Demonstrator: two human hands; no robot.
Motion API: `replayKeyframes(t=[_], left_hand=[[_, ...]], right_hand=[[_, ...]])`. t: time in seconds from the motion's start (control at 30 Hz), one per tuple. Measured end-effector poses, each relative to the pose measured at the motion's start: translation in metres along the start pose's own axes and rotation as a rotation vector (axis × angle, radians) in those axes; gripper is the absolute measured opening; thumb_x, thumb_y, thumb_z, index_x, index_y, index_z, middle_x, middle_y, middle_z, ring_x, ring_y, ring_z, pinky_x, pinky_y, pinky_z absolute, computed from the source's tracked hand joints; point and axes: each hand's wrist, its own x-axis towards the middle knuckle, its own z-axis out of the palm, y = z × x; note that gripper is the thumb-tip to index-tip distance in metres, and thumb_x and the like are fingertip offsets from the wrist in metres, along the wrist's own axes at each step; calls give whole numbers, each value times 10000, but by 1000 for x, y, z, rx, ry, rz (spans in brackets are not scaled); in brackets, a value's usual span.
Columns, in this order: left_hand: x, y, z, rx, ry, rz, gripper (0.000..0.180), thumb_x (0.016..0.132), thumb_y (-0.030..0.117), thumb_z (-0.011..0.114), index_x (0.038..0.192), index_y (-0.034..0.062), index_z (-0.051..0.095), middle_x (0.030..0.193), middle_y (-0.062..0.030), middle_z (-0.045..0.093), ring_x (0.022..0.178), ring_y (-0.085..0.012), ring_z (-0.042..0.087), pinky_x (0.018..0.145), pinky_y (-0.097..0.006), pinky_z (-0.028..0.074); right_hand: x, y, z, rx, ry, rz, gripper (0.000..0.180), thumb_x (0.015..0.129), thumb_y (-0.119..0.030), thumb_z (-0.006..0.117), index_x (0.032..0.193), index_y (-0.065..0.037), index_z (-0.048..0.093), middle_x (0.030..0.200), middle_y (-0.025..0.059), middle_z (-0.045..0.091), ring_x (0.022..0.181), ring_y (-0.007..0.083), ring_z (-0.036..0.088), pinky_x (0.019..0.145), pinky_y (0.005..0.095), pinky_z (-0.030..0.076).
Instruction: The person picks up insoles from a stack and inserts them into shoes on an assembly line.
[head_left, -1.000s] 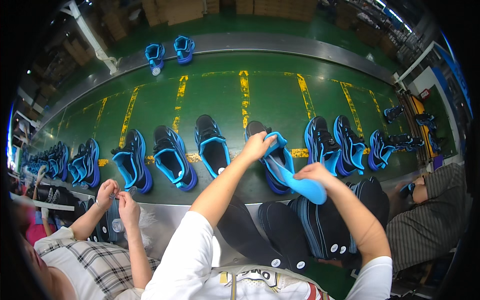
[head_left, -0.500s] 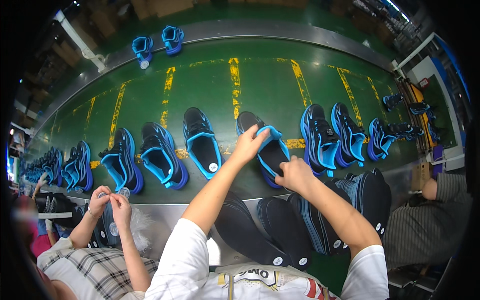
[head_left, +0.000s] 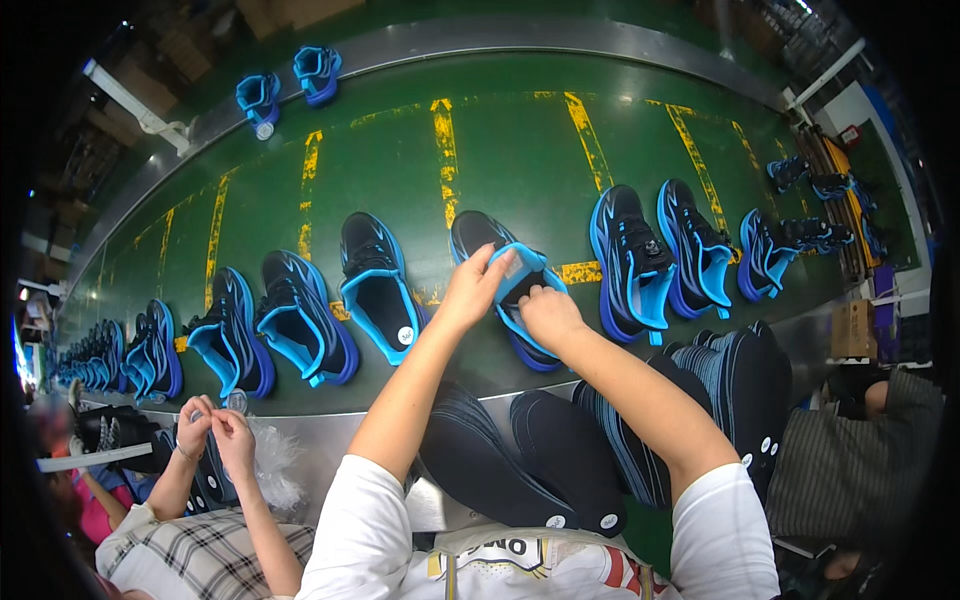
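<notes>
A black and blue sports shoe (head_left: 476, 234) lies on the green belt in front of me, toe pointing away. My left hand (head_left: 474, 284) pinches its light-blue tongue, thumb and fingers closed, drawing it up at the opening. Into that opening reaches my right hand (head_left: 548, 316), fingers curled and their tips hidden inside the shoe. To the left stands another shoe (head_left: 368, 235) with a dark insole bearing a round white sticker at its heel. A matching shoe (head_left: 625, 225) sits on the right.
Below the belt (head_left: 380, 160), stacks of black insoles (head_left: 570, 455) lie near my body. Many more shoes line the belt on both sides, and two shoes (head_left: 318, 72) stand at its far edge. At left, a co-worker's hands (head_left: 215, 435) come together beside clear plastic (head_left: 275, 465).
My right hand has gone from the heel edge into the shoe's opening. My left hand stays at the tongue. The view has shifted, so the belt and most shoes appear slightly elsewhere.
</notes>
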Motion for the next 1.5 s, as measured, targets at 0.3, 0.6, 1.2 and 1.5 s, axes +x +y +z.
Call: replayKeyframes(t=[0.3,0.6,1.2,1.5], left_hand=[[-8,0,-2,6,11,26,239,870,257,518,841,20,525,692,18,453,678,-46,401,599,-211,366],[-8,1,3,328,287,191,256,797,226,576,963,43,508,929,-136,473,811,-282,539,638,-348,443],[-22,14,0,592,74,104,433,628,148,720,893,72,386,889,-128,445,799,-350,514,637,-409,423],[-69,11,5,807,257,526,247,687,124,653,873,70,499,751,-96,492,539,-264,502,473,-347,392]], right_hand=[[11,-9,-25,-341,-574,-80,294,803,-181,438,994,-81,638,1086,140,525,1001,264,478,820,321,384],[14,2,0,-601,-572,-318,240,800,-187,464,934,-122,652,931,36,612,955,193,529,844,304,354],[-100,-4,-51,195,97,-9,189,712,-196,605,805,-31,594,999,187,476,1027,315,442,917,627,199],[-127,-1,-33,304,91,-60,224,775,-199,556,905,-27,618,879,220,561,934,350,536,945,485,286]])
